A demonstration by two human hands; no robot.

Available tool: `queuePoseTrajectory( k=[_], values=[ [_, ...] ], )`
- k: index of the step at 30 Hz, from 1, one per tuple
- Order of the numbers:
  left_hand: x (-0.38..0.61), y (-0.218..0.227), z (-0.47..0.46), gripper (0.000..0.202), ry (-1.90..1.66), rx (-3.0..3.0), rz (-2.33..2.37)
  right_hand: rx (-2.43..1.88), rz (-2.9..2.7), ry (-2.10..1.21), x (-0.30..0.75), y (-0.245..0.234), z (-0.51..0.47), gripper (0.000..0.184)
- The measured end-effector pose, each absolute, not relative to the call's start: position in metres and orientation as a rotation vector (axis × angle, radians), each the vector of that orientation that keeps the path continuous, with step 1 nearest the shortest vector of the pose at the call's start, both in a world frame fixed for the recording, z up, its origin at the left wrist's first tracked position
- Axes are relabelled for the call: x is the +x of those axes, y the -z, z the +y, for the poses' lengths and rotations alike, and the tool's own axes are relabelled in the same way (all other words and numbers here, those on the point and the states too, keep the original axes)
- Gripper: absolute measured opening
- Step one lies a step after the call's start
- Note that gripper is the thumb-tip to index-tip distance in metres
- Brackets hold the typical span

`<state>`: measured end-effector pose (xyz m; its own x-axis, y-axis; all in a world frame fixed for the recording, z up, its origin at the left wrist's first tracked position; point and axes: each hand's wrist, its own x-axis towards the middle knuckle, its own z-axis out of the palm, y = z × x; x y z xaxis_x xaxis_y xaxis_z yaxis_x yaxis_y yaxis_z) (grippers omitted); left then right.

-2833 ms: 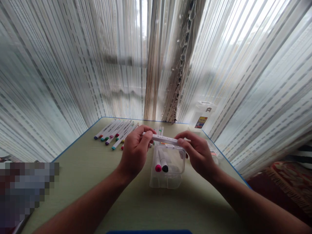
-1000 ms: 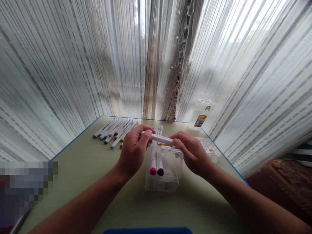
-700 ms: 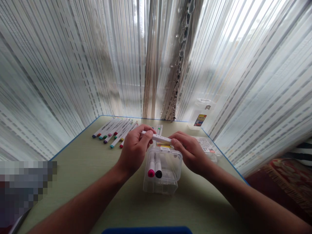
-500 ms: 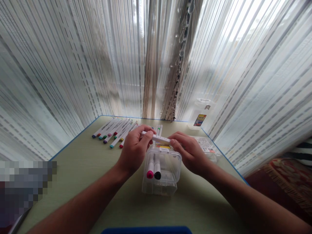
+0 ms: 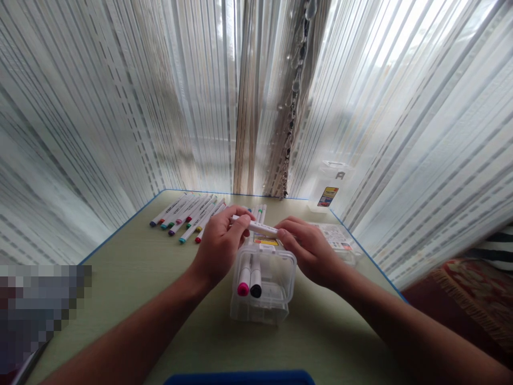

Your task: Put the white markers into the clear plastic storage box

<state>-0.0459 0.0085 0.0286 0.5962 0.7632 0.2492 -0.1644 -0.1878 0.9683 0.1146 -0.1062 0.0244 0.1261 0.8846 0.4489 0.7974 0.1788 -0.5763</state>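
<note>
A white marker (image 5: 262, 229) lies crosswise between my hands, above the far side of a clear plastic case. My left hand (image 5: 222, 238) pinches one end between thumb and fingers; my right hand (image 5: 308, 247) grips the other end. The fingers cover both ends, so the cap colour is hidden. Below, the clear plastic case (image 5: 290, 283) stands on the table, with a pink-ended marker (image 5: 242, 287) and a black-ended marker (image 5: 255, 289) side by side at its left. A yellow label shows behind its upper rim.
Several white markers (image 5: 196, 214) with coloured ends lie at the back left. More markers (image 5: 261, 213) lie behind my hands. At the back right stands a clear container (image 5: 326, 184), with a clear lid or tray (image 5: 339, 238) nearer. A blue edge (image 5: 240, 377) shows in front; curtains hang behind the table.
The clear case and the markers in it appear slightly further left, along with a small shift of the whole view. Both hands keep their hold on the white marker.
</note>
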Motion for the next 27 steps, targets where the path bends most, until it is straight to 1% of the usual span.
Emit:
queuePoseTrajectory(
  k=[5,16,22,27],
  values=[
    [-0.0470,-0.0301,0.0072,0.022,-0.891,1.538,0.526,-1.625,-1.657,-0.121,0.1136,-0.0241,-0.1069,0.031],
    [-0.0470,-0.0316,0.0070,0.021,-0.880,1.536,0.535,-1.637,-1.615,-0.104,0.1100,-0.0232,-0.1092,0.036],
    [-0.0463,-0.0330,0.0073,0.021,-0.886,1.559,0.532,-1.604,-1.628,-0.262,0.1086,-0.0251,-0.1101,0.035],
    [-0.0464,-0.0313,0.0080,0.022,-0.885,1.568,0.523,-1.617,-1.663,-0.284,0.1078,-0.0266,-0.1101,0.037]
  ],
)
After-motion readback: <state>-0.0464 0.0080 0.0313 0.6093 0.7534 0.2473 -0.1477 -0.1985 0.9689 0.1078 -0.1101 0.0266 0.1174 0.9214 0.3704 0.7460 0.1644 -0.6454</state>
